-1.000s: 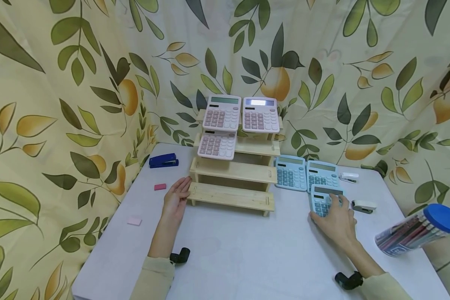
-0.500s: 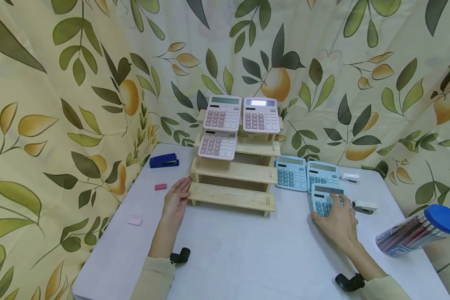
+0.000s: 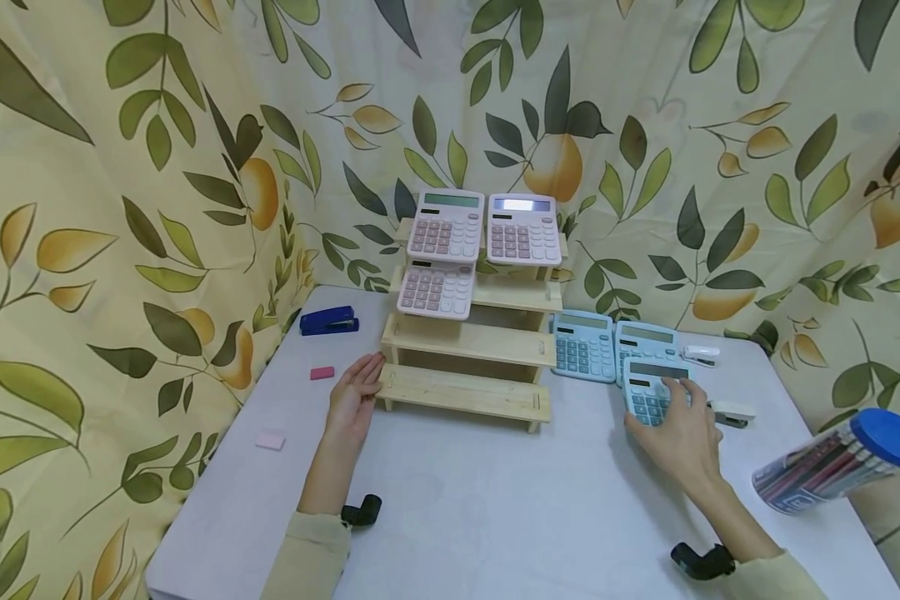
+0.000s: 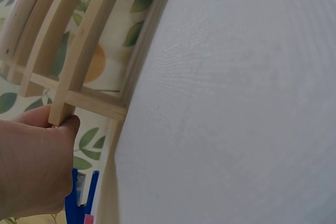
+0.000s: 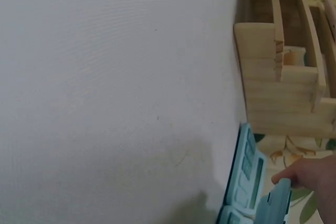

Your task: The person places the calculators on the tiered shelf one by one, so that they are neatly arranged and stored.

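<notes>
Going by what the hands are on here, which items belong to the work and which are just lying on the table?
In the work: the front blue calculator under the right hand; the wooden rack that the left hand rests against; two more blue calculators; three pink calculators on the rack.

Lying about: blue stapler, two erasers, two small white staplers, pencil tub.

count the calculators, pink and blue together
6. Two pink calculators on the rack's top step, one pink just below. Two blue flat on the table right of the rack, a third under the right hand. None seems hidden.
</notes>
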`<action>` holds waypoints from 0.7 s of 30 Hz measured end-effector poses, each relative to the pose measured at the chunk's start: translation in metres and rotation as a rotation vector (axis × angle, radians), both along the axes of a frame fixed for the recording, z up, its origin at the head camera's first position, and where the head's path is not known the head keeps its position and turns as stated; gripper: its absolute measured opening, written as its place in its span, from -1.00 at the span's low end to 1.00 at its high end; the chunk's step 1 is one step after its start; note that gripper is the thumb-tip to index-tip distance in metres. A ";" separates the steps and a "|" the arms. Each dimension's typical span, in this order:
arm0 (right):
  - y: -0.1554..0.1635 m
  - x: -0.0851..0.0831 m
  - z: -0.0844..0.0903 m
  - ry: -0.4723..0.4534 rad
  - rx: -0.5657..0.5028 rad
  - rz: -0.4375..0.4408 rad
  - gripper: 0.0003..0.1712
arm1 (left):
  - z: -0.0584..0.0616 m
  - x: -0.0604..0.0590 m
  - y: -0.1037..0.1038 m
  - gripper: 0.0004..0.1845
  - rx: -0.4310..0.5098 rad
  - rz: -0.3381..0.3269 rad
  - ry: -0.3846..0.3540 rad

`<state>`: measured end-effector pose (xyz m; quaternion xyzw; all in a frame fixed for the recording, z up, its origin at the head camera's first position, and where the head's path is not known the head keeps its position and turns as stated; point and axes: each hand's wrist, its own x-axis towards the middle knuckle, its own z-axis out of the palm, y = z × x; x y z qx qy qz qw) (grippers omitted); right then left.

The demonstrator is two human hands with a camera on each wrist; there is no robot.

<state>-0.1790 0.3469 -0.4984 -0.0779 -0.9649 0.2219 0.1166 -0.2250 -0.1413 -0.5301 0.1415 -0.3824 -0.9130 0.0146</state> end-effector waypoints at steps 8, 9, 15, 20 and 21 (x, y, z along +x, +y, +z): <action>-0.007 0.000 0.014 0.039 -0.004 0.004 0.06 | -0.001 -0.001 0.000 -0.25 0.022 0.005 0.010; -0.008 0.000 0.016 0.043 -0.006 0.007 0.06 | -0.001 -0.001 0.000 -0.25 0.022 0.006 0.008; -0.011 0.001 0.027 0.064 -0.004 0.010 0.06 | 0.000 -0.001 0.000 -0.26 0.026 0.008 -0.009; -0.011 0.002 0.031 0.071 -0.011 0.006 0.06 | -0.002 -0.001 0.000 -0.25 0.020 0.006 0.000; -0.012 0.002 0.031 0.073 -0.014 0.007 0.05 | -0.002 -0.002 0.000 -0.25 0.019 0.006 0.003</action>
